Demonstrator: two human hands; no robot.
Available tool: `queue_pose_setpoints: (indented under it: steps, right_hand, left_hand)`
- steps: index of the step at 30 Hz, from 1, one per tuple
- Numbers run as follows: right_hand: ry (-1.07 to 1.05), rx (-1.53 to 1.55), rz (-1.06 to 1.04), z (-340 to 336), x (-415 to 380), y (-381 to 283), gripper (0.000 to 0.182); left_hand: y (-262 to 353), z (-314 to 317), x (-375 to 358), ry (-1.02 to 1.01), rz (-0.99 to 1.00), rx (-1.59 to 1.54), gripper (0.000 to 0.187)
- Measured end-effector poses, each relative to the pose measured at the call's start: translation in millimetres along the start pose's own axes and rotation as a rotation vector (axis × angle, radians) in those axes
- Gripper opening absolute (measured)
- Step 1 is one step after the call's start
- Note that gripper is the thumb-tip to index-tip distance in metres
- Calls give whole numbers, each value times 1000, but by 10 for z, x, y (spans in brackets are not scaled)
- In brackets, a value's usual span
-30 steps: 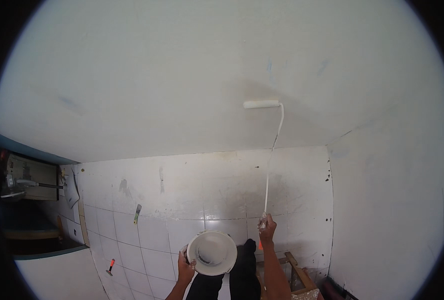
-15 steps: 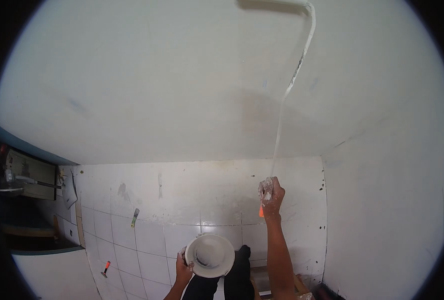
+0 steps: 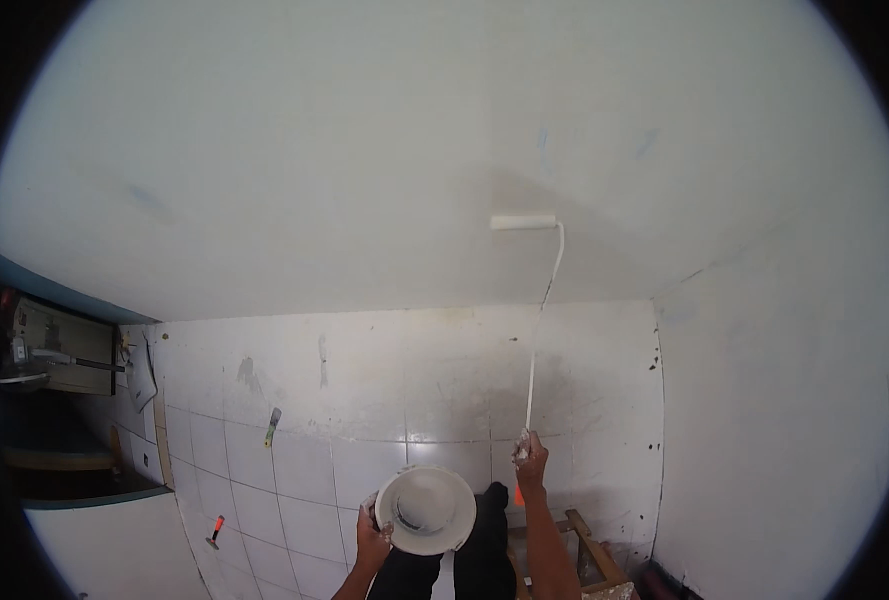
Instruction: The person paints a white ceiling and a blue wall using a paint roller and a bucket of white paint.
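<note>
My right hand (image 3: 530, 458) is closed round the orange handle of a paint roller (image 3: 523, 222). The white roller head lies against the pale wall (image 3: 314, 180), low down, at the end of a long bent rod. In my left hand (image 3: 371, 530) is the rim of a white bucket (image 3: 434, 546), held above my legs. Pale paint sits inside the bucket, with a darker patch on its inner side. Both hands have white smears on them.
A putty knife (image 3: 272, 427) and an orange-handled hammer (image 3: 215, 532) lie on the tiled floor to the left. A wooden stool or frame (image 3: 592, 550) stands at the lower right. Another wall (image 3: 774, 400) rises on the right; a doorway is at the left.
The roller has come down the wall from the top of the view, and my right hand has moved lower, toward me. The left hand and bucket have barely shifted.
</note>
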State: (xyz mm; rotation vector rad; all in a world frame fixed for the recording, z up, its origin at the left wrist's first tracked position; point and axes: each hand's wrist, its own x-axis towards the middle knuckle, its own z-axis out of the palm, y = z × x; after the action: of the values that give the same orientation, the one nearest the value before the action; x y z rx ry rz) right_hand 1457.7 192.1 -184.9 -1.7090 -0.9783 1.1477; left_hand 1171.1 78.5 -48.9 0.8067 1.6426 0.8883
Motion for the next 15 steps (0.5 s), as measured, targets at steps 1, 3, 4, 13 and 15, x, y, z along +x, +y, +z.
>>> queue_pose_setpoints:
  steps: [1, 3, 4, 13, 15]
  right_hand:
    - [0, -4, 16, -15, -46, 100, 17]
    - [8, 58, 102, -42, -94, 240, 18]
    - [10, 54, 106, -61, -113, 275, 18]
    - [-5, 97, 177, -141, -136, 129, 23]
    - [1, 75, 79, -112, -108, -14, 23]
  left_hand:
    - [-34, -9, -18, -3, -15, 4, 60]
    - [-142, -58, -12, -17, -44, -7, 59]
    - [-195, -66, -16, -19, -49, -38, 60]
    - [-152, -5, -43, -11, -43, -60, 60]
    - [-84, -15, -30, -20, -42, -37, 60]
